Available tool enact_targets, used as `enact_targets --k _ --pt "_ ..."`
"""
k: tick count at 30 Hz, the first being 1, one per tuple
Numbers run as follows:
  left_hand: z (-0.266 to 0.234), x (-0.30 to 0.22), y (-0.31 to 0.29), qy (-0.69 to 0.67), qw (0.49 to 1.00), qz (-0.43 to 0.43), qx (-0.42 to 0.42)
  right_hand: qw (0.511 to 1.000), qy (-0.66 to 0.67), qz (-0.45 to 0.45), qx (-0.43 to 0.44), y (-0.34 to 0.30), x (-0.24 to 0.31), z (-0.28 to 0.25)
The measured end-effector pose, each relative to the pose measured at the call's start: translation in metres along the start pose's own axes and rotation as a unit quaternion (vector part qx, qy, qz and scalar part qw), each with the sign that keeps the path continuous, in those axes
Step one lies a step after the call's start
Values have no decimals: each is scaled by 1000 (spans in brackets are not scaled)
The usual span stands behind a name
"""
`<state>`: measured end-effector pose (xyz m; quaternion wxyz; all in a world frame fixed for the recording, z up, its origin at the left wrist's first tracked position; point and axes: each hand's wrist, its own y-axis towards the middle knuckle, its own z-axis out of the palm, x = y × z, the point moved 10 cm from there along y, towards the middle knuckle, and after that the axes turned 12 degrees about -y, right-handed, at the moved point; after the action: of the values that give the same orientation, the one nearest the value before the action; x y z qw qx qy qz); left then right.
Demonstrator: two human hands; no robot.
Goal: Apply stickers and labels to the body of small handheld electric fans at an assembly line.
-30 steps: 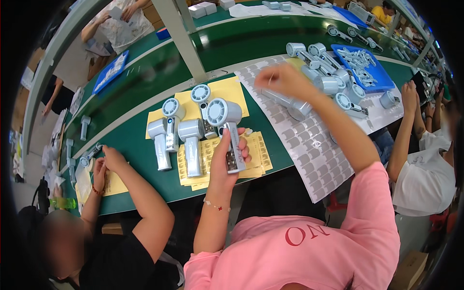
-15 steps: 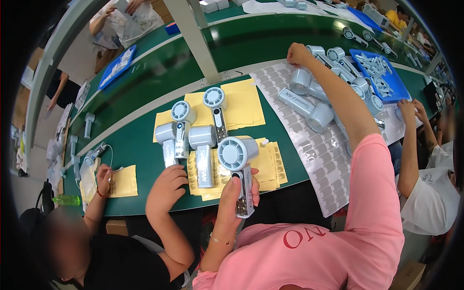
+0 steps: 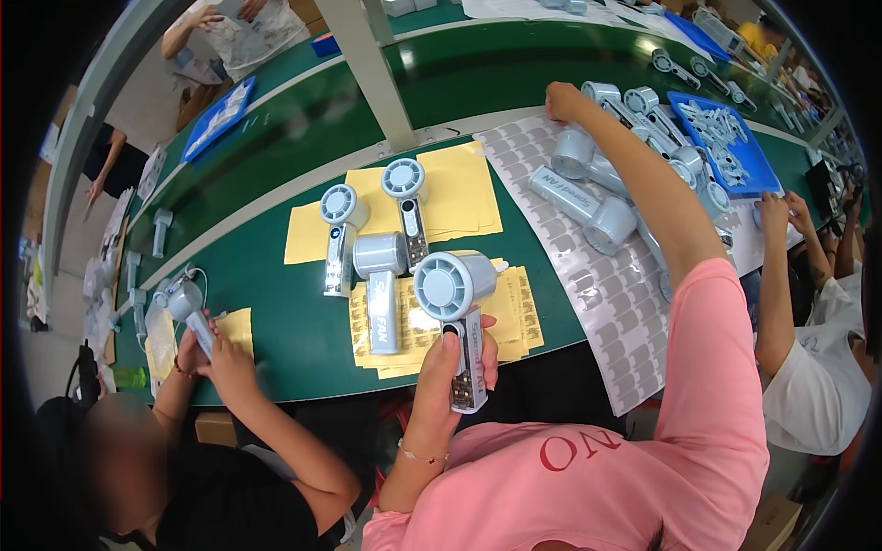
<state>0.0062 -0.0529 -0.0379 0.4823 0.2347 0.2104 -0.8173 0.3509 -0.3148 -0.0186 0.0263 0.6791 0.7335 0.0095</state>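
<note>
My left hand (image 3: 439,372) is closed around the handle of a light blue handheld fan (image 3: 452,286), held upright with its round grille up and a see-through handle front showing the circuit board. The thumb presses on the handle's front. My right hand (image 3: 565,101) reaches far out to the far edge of a sheet of grey stickers (image 3: 588,317). Its fingers are curled down there, and what they pinch is hidden. Ahead of my left hand, another handheld fan (image 3: 382,308) lies on yellow sticker sheets (image 3: 505,317). Two more fans lie behind it, one of them this fan (image 3: 404,188).
Many fans (image 3: 583,207) are piled on the grey sheet at right, beside a blue tray (image 3: 763,165) of small parts. A metal post (image 3: 372,83) rises from the table. At left a co-worker holds a fan (image 3: 191,308); another person's hands (image 3: 781,211) work at right.
The co-worker at left has taken the leftmost fan from beside the yellow sheets and drawn it left, into both hands. My own hands have barely moved.
</note>
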Motion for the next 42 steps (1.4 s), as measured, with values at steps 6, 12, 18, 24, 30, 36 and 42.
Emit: enact_targets --k 6,12,18,24,30,36,42 --pt "-2 1 -5 -11 1000 1 -12 992 -77 1 -98 -25 28 -18" --pt "7 2 6 -181 983 -35 -20 970 -15 -14 -244 -30 1 -30" --pt "12 -15 20 -227 973 6 -37 940 281 -136 -137 -137 59 -120" --pt "17 -28 10 -311 949 42 12 853 508 -75 -96 -339 135 -151" --pt "17 -27 6 -230 966 107 -40 708 701 -7 90 -385 198 -47" --pt "11 -10 -3 -213 969 80 -96 750 660 -35 6 -383 204 -83" --pt "20 -14 -11 -232 960 92 -129 771 630 -66 -69 -382 205 -103"
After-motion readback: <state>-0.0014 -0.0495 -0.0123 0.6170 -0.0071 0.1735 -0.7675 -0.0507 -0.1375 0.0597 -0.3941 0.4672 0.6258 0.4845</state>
